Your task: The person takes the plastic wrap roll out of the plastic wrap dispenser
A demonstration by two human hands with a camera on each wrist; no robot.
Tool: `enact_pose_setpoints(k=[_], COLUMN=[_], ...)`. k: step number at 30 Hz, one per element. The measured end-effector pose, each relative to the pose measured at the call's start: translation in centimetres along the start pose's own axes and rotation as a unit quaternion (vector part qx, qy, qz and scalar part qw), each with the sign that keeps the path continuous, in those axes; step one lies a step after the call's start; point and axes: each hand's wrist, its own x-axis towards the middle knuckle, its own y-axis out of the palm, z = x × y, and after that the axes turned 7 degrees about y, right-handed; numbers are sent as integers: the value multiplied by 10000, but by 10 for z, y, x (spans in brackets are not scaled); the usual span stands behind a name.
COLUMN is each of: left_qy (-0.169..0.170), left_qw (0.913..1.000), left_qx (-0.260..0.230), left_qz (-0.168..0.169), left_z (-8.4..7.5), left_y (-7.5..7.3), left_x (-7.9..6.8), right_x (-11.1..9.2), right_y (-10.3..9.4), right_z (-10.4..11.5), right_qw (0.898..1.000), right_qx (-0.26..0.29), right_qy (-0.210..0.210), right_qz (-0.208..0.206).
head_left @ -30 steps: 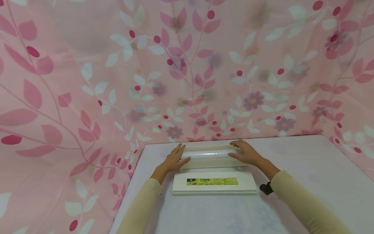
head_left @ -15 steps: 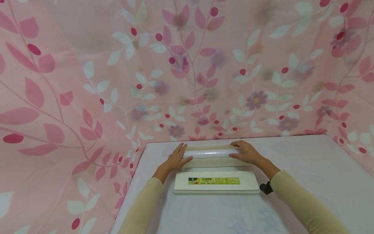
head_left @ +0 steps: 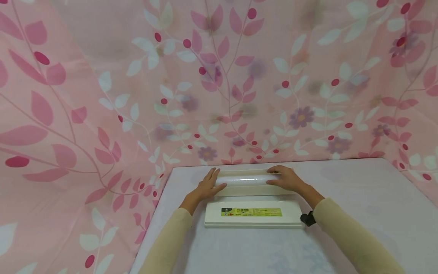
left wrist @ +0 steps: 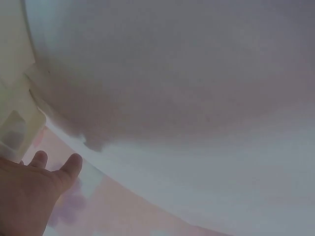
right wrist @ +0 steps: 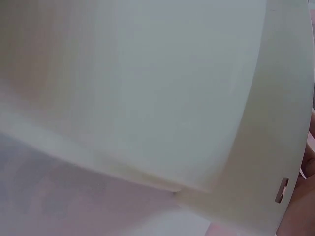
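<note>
A white, shiny roll of cling film (head_left: 244, 180) lies lengthwise in an open cream tray (head_left: 253, 190) near the table's far edge. My left hand (head_left: 206, 186) rests over the roll's left end, fingers spread and fairly straight, thumb on the near side. My right hand (head_left: 288, 179) holds the right end, its bent fingers at the far side and thumb across the roll. In front lies a cream lid (head_left: 253, 222) with a green and yellow label (head_left: 251, 212). The left wrist view shows the left hand (left wrist: 34, 191) beside the tray's end. Both roll ends are hidden.
A pale cloth covers the table (head_left: 359, 198). Pink floral fabric (head_left: 222, 95) hangs close behind and at the sides. A small black object (head_left: 308, 219) shows at the right sleeve, near the lid's right end.
My right hand has shifted slightly left along the roll, its wrist coming in with it. The left hand stays at its end. Tray and lid keep their places; the view moved slightly.
</note>
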Motion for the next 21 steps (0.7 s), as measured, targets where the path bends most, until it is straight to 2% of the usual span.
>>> enact_pose_setpoints(k=[7,11,21], left_qy=[-72,-7,-91], left_qw=[10000,9998,9997], left_qx=[-50,-149,-224], left_qz=[8,-103,-15], left_z=[2,-1,-1], left_y=[2,1,2], left_x=[1,0,1], right_x=[5,9,10], right_y=[3,6,8], right_z=[7,8,10], right_qw=[9995,9997,9993], right_qx=[136,32,-123], right_qy=[-237,-149,157], right_qz=[155,187,302])
